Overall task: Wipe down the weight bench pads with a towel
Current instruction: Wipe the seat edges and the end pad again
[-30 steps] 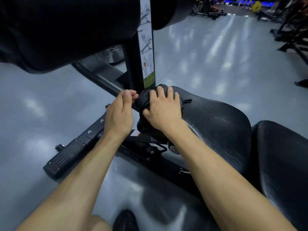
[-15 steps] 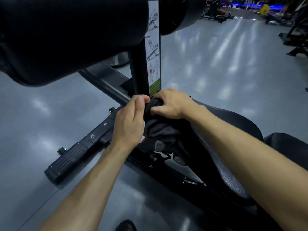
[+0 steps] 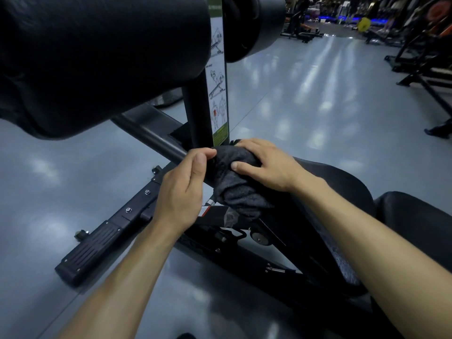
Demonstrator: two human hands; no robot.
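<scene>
A dark grey towel (image 3: 234, 189) lies bunched over the narrow front end of the black seat pad (image 3: 342, 189). My right hand (image 3: 266, 165) presses down on top of the towel, fingers spread over it. My left hand (image 3: 181, 189) pinches the towel's left edge between thumb and curled fingers. A large black roller pad (image 3: 102, 59) fills the upper left, and a second one (image 3: 254, 25) sits behind the post. Part of another black pad (image 3: 420, 216) shows at the right.
A black upright post with an exercise instruction sticker (image 3: 217, 89) rises just behind the towel. The bench's black floor frame with a ribbed foot plate (image 3: 93, 248) runs to the lower left. Grey glossy floor (image 3: 318, 94) stretches away; other gym machines (image 3: 425, 52) stand at the far right.
My right hand has flattened out over the towel on the pad's front end. My left hand stays pinching the towel's left edge. The view has shifted slightly.
</scene>
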